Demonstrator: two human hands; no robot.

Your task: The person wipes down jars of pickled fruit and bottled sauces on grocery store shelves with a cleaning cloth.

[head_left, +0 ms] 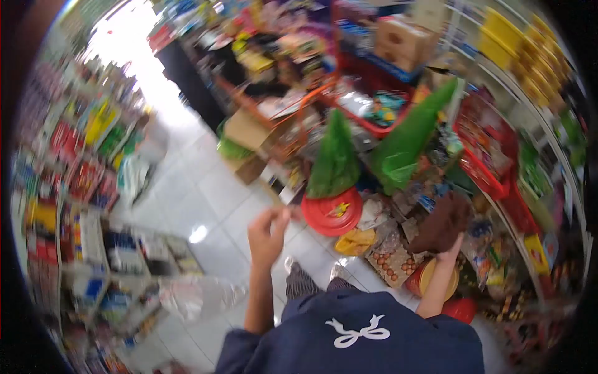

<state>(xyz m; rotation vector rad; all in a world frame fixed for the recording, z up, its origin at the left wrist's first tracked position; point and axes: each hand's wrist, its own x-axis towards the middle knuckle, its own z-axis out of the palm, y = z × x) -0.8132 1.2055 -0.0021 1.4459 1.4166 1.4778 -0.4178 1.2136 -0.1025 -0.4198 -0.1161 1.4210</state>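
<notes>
A dark brown cloth (443, 223) hangs bunched in my right hand (450, 248), whose fingers are partly covered by it. Below it stand an egg tray (391, 265) with several brown eggs and a round tub with a yellowish top (439, 280). My left hand (268, 234) is raised over the tiled floor, loosely curled and slightly blurred, with a gap between thumb and fingers and nothing visible in it. To its right lies a round red lid (317, 215) with a small yellow item on it. Two green plastic bags (334, 159) rise behind the lid.
A yellow bag (355, 242) lies between the lid and the eggs. Red baskets (479, 165) of packets line the right side. Stocked shelves (81, 243) stand at left, with a clear plastic bag (199, 298) beside them. An open cardboard box (252, 134) sits beyond the tiled floor (180, 206).
</notes>
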